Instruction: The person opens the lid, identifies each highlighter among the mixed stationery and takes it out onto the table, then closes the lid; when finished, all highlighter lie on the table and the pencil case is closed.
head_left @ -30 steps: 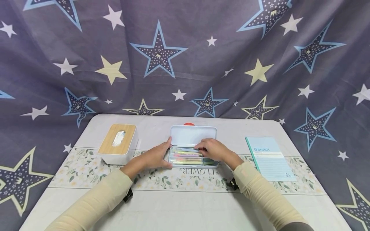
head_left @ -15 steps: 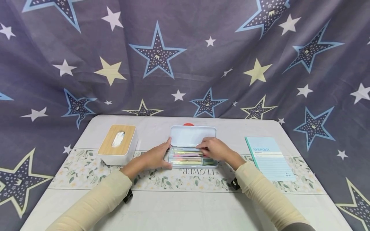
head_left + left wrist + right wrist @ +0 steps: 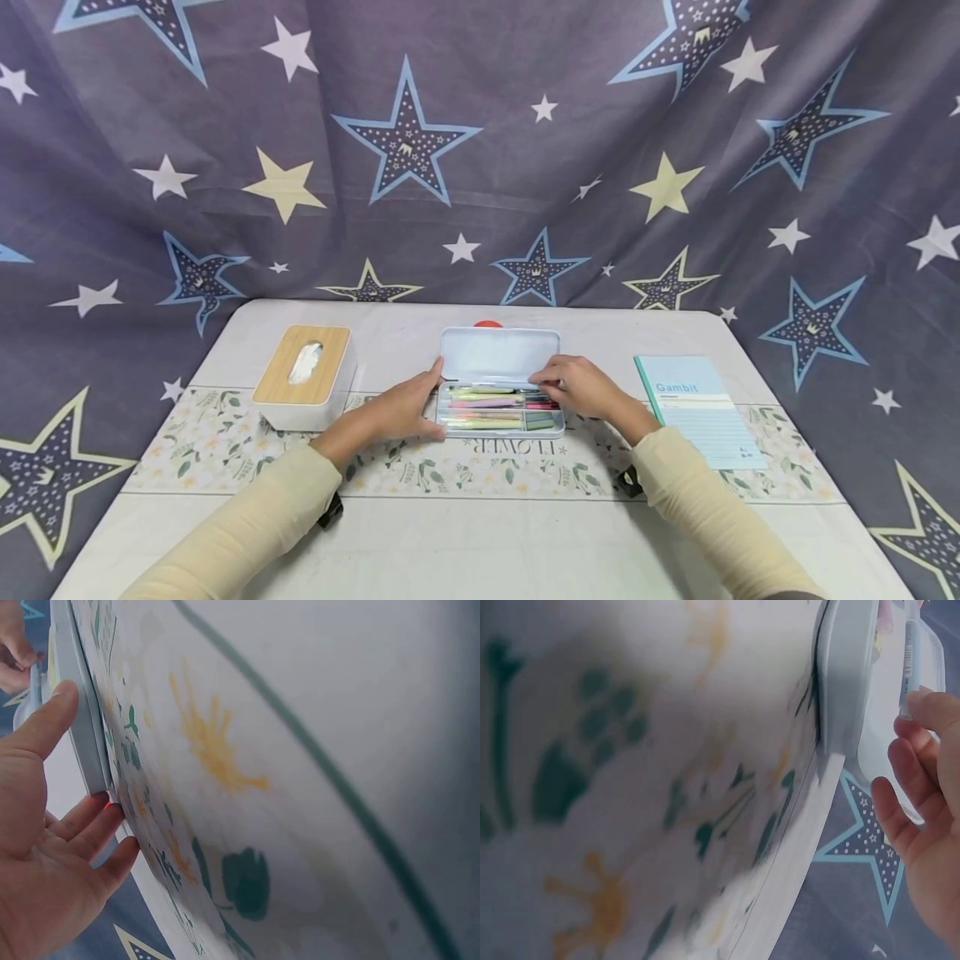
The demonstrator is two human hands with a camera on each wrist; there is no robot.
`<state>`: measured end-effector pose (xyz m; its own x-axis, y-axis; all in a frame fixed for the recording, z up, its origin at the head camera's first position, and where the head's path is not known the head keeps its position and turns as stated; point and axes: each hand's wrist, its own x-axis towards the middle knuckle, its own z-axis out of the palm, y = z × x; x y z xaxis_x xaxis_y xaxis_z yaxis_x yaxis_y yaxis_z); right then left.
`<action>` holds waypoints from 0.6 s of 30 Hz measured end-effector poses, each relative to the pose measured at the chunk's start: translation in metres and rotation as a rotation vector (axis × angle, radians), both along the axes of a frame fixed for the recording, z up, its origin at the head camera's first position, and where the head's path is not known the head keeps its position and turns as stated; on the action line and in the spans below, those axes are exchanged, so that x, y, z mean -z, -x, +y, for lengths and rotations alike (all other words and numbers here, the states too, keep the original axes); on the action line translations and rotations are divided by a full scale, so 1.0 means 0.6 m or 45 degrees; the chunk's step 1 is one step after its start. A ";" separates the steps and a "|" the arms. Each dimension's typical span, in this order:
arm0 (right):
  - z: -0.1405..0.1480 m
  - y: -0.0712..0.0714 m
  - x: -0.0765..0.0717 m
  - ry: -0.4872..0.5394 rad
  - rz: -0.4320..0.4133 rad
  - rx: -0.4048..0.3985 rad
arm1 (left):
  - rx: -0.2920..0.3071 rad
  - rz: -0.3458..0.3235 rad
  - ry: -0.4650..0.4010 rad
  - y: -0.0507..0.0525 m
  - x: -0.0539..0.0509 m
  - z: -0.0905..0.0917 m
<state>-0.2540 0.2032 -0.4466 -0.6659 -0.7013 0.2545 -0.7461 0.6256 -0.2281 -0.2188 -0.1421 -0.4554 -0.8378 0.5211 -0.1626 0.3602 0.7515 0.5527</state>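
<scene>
A pale blue pencil case (image 3: pixel 501 434) lies in the middle of the table with its lid (image 3: pixel 491 353) tipped back. Several pens (image 3: pixel 480 402) in yellow, pink and other colours lie in its compartments. My left hand (image 3: pixel 405 406) rests against the case's left end, thumb by the front corner and fingers spread toward the back. At the right end, my right hand (image 3: pixel 583 388) pinches a light blue pen (image 3: pixel 910 656) between thumb and index finger, close to the lid. The right wrist view shows the pen's barrel label and the other fingers loosely bent.
A white tissue box (image 3: pixel 315 410) with a wooden top stands on the left. On the right lies a light blue notebook (image 3: pixel 701 417). Part of a red object (image 3: pixel 488 323) shows behind the lid. A starry curtain (image 3: pixel 480 150) hangs beyond the table (image 3: pixel 480 542).
My right hand has shifted right and back from the pens, bringing the light blue pen along toward the case's right end. More pens are uncovered. The left hand has stayed in place.
</scene>
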 end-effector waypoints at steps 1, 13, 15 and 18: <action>0.004 -0.001 0.000 0.011 -0.007 0.002 | 0.001 0.001 -0.001 0.000 0.000 0.000; 0.062 -0.004 -0.002 0.087 0.003 0.033 | 0.013 0.023 0.002 0.000 0.004 -0.001; 0.073 -0.004 -0.001 0.094 0.037 0.039 | 0.017 0.032 0.002 0.000 0.004 -0.002; 0.089 -0.006 0.000 0.092 0.061 0.061 | 0.023 0.037 -0.006 0.000 0.005 -0.003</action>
